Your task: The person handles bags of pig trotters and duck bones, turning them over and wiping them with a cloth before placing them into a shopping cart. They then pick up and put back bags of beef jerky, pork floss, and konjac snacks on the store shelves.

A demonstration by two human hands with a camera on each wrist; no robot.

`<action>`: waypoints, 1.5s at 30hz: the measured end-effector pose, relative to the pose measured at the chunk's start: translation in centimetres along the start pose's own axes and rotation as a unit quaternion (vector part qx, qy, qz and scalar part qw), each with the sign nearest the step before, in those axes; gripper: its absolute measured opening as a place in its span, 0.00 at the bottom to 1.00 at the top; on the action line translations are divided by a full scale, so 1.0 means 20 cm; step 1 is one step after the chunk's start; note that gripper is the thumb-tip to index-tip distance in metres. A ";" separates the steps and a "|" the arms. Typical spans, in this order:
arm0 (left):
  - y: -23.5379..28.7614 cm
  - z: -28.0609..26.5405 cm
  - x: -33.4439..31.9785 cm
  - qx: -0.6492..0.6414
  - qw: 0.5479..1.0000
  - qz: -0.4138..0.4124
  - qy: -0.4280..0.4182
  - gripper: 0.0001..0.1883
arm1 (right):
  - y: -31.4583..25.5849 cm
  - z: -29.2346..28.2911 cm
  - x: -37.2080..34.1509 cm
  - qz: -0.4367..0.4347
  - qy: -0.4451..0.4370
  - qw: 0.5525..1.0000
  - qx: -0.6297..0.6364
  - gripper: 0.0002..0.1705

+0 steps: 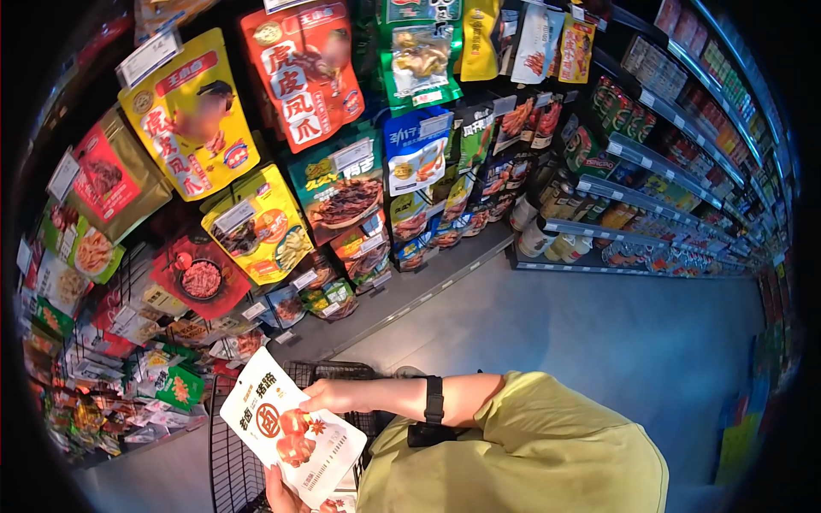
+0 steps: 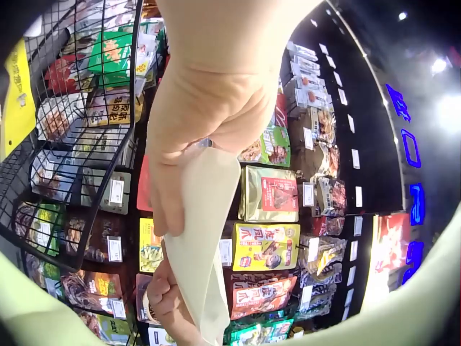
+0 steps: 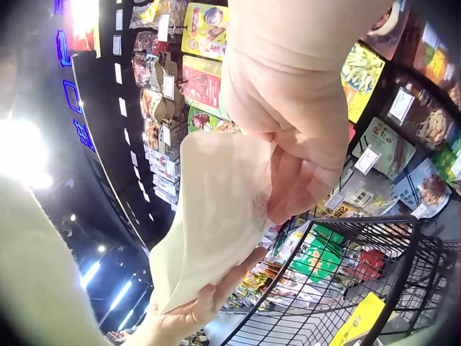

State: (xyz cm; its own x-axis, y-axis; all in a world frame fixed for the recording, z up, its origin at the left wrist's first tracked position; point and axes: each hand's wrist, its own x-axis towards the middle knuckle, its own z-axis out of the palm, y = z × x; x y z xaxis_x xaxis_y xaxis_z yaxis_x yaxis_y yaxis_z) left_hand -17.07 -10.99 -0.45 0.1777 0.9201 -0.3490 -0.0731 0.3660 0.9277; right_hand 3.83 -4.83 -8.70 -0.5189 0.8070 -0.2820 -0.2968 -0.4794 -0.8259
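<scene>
In left hand and right hand, gripped at opposite edges: white pouch, tilted, near black wire cart. Could slip from a loosened pinch on likely slick film; could crease from squeezing inward; could snag on cart if lowered carelessly.

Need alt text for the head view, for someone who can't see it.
A white food package is held by the right hand at its upper right edge and the left hand at its lower left edge. A black wire basket shows behind it; beyond, colorful snack bags hang in rows.
</scene>
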 end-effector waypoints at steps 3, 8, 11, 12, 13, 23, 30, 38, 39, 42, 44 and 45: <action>-0.07 -0.07 0.04 -0.082 0.996 -0.033 -0.014 0.23 | -0.03 0.03 0.01 0.006 0.008 1.000 -0.025 0.21; -0.20 -0.24 0.04 -0.225 0.971 -0.075 -0.010 0.25 | 0.01 0.05 0.08 0.037 -0.025 0.998 -0.054 0.20; -0.33 -0.37 0.04 -0.221 0.973 -0.060 0.003 0.24 | 0.06 0.06 0.14 0.062 -0.023 0.997 -0.048 0.17; -0.34 -0.38 0.01 -0.229 0.968 -0.082 0.054 0.23 | 0.09 0.06 0.18 0.091 -0.064 0.993 -0.026 0.17; -0.38 -0.42 -0.01 -0.207 0.968 -0.087 0.109 0.22 | 0.10 0.10 0.22 0.132 -0.050 0.989 -0.050 0.17; -0.65 -0.61 -0.27 -0.229 0.929 -0.070 0.281 0.21 | 0.20 0.39 0.50 0.299 -0.202 0.911 -0.201 0.25; -0.79 -0.84 -0.42 -0.196 0.909 -0.060 0.363 0.19 | 0.63 0.54 0.79 0.362 -0.286 0.826 -0.325 0.29; -1.09 -1.02 -0.47 -0.082 0.883 -0.145 0.438 0.22 | 0.64 0.30 0.92 0.340 -0.145 0.791 -0.487 0.33; -1.11 -1.02 -0.47 -0.086 0.881 -0.151 0.440 0.22 | 0.70 0.20 0.97 0.363 -0.111 0.776 -0.504 0.33; -1.25 -1.07 -0.48 -0.093 0.874 -0.183 0.441 0.23 | 0.81 0.07 1.05 0.404 -0.040 0.717 -0.567 0.34; -1.22 -1.07 -0.49 -0.099 0.867 -0.205 0.444 0.23 | 0.81 0.08 1.04 0.415 -0.049 0.717 -0.559 0.34; -1.17 -1.05 -0.48 -0.116 0.855 -0.238 0.447 0.23 | 0.86 0.07 1.04 0.413 -0.048 0.739 -0.531 0.35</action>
State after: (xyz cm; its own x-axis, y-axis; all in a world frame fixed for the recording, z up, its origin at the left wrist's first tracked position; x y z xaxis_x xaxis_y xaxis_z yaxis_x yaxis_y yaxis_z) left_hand -37.67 -25.54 -21.50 -0.5714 0.3604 -0.7373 -0.4122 0.6508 0.6377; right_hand -13.19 3.31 -28.07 -0.2407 0.3382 -0.9098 0.9218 -0.2138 -0.3233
